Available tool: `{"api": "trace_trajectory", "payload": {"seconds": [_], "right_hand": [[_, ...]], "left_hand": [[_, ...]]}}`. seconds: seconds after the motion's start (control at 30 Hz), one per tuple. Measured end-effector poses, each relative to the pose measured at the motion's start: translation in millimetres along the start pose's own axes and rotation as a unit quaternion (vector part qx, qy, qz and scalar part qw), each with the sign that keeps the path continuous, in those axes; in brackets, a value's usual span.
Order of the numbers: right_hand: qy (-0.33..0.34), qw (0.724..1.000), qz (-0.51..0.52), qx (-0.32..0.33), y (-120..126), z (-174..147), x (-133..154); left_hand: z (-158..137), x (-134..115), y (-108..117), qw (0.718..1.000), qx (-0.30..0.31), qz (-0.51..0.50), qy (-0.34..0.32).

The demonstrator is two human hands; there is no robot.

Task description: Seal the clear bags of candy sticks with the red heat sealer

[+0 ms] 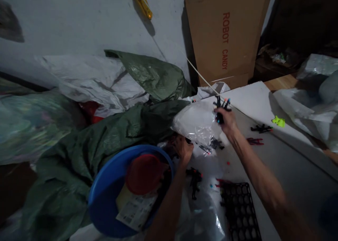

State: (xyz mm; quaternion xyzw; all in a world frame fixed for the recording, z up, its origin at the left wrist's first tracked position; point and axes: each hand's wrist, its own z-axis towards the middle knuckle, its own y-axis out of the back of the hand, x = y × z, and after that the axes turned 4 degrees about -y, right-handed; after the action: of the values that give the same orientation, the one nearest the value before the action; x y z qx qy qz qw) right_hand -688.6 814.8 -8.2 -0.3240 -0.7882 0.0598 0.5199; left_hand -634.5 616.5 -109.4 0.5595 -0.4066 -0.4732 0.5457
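My right hand point(227, 118) is closed around black plastic toy guns point(219, 117) with blue and orange tips, above the far part of the white table. Beside it lies a clear plastic bag point(196, 123), puffed up and shiny. My left hand point(184, 147) is curled at the bag's near-left edge, by the rim of the blue basin point(105, 174); a small dark piece shows at its fingers, too dim to name. More black toy guns lie on the table: a small cluster point(217, 143) between my hands and a larger one point(194, 181) nearer my left forearm.
A red bowl point(144, 174) and printed papers point(134, 209) sit in the basin. On the table are a black grid tray point(239, 211), a red piece point(255, 141), another toy gun point(261, 128) and a yellow-green piece point(278, 121). A cardboard box point(211, 40) stands behind; green sheeting point(126, 124) lies left.
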Motion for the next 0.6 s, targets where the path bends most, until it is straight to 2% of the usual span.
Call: {"api": "trace_trajectory", "payload": {"seconds": [0.07, 0.13, 0.23, 0.3, 0.4, 0.43, 0.5, 0.53, 0.6], "right_hand": [[0.058, 0.998, -0.013, 0.019, -21.8, 32.1, 39.9], [0.140, 0.988, -0.069, 0.020, -31.8, 62.8, 75.5], [0.241, 0.950, -0.198, -0.003, -21.3, 86.2, 107.9], [0.293, 0.910, -0.293, -0.028, -0.3, 74.4, 110.7], [0.365, 0.842, -0.393, -0.063, 38.7, 19.1, 81.7], [0.368, 0.828, -0.421, -0.044, 50.1, -1.9, 63.6], [0.328, 0.794, -0.507, 0.071, 65.5, -33.0, 19.7], [0.289, 0.759, -0.567, 0.137, 68.8, -39.6, -3.0], [0.224, 0.673, -0.672, 0.210, 67.7, -32.7, -42.4]], "left_hand": [[-2.1, 2.5, 5.7, 1.000, 0.008, -0.015, -0.007], [-5.8, 4.1, 8.4, 0.999, 0.027, -0.009, -0.031], [-9.5, 3.4, 5.3, 0.997, 0.034, 0.025, -0.068], [-8.0, 2.0, 1.2, 0.995, 0.033, 0.041, -0.084], [-1.7, 1.5, -0.7, 0.995, 0.039, 0.034, -0.087], [0.0, 1.9, 0.9, 0.996, 0.037, 0.024, -0.081], [0.3, 2.8, 7.3, 0.997, 0.019, -0.008, -0.081], [-1.1, 2.8, 11.6, 0.996, 0.004, -0.025, -0.083], [-6.3, 0.5, 20.2, 0.994, -0.027, -0.065, -0.087]]}}
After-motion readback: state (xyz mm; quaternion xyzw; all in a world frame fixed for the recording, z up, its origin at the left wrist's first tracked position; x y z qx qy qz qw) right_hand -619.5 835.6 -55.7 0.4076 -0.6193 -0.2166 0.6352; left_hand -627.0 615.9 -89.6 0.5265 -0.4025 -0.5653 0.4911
